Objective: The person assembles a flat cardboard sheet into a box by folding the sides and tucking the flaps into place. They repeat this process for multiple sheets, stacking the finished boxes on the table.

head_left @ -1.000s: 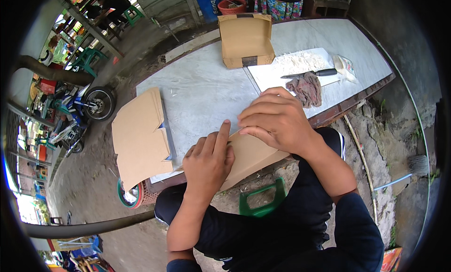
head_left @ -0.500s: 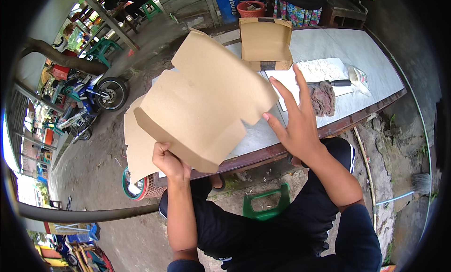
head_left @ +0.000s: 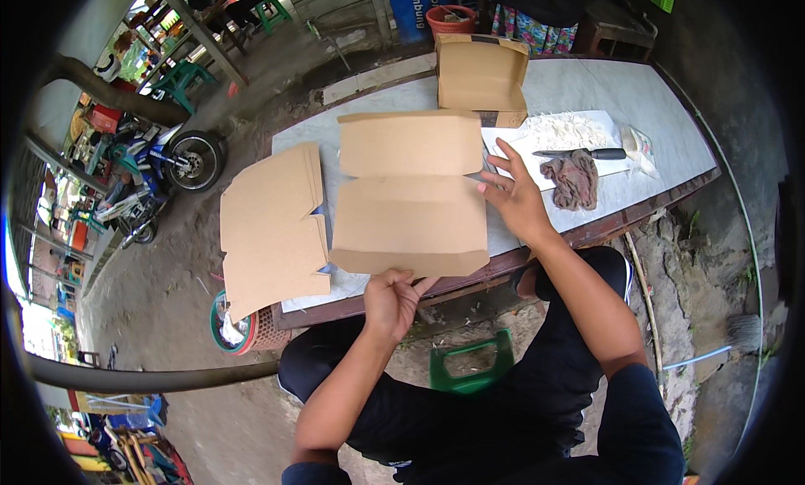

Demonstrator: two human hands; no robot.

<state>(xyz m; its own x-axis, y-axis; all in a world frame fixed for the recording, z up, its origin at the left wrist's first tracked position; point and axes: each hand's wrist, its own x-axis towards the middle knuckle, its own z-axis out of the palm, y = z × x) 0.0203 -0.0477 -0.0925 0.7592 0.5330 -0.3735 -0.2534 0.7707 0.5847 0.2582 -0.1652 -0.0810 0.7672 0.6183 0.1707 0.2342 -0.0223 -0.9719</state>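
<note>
Over the desk [head_left: 646, 87], the creased cardboard [head_left: 411, 212] is pinched at its near edge by the left grip [head_left: 392, 305]; the right grip [head_left: 521, 204] is spread beside it. Lightness and bendability are likely; edges are best held.

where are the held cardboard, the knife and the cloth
Held cardboard [head_left: 409, 207]: head view, on its middle panel
Knife [head_left: 607, 154]: head view, on its black handle
Cloth [head_left: 574, 183]: head view, on its crumpled middle
</note>
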